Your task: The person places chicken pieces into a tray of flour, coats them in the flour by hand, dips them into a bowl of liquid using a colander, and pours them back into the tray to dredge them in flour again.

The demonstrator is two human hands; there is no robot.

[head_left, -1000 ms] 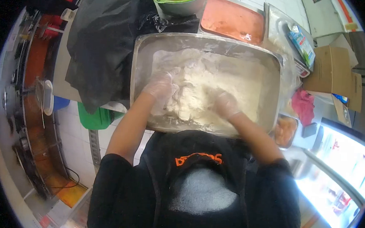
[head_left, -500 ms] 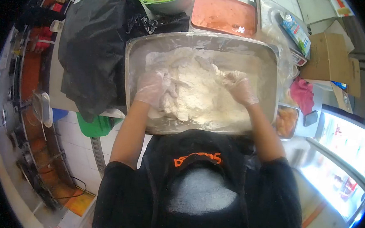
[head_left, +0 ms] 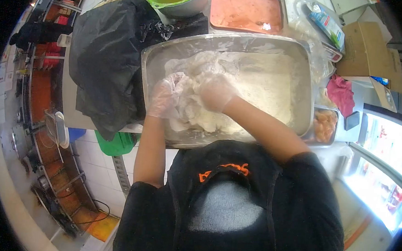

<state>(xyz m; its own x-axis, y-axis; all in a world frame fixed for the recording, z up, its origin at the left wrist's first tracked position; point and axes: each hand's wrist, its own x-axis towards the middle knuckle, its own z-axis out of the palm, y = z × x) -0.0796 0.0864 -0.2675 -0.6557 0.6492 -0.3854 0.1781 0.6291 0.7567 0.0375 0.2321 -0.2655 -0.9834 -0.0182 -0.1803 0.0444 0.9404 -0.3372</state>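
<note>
A large metal tray (head_left: 309,93) holds white flour (head_left: 265,83), heaped on its left side around lumpy, flour-coated pieces (head_left: 206,121). Both of my hands wear thin clear gloves dusted with flour. At the left of the heap, my left hand (head_left: 162,97) has its fingers curled at the coated pieces; what lies inside them is hard to make out. My right hand (head_left: 217,93) reaches across to the middle of the heap, close beside the left. Motion blur and flour hide its fingers.
Black plastic (head_left: 101,59) covers something left of the tray. Behind stand a green-rimmed bowl (head_left: 178,4) of liquid and a pink-filled container (head_left: 245,11). To the right are a container of orange-brown pieces (head_left: 325,126), a pink cloth (head_left: 340,93) and a cardboard box (head_left: 369,50).
My right hand has swept left from the right part of the flour to the heap beside my left hand. Coated pieces have shifted and bunched up. The whole view has moved slightly.
</note>
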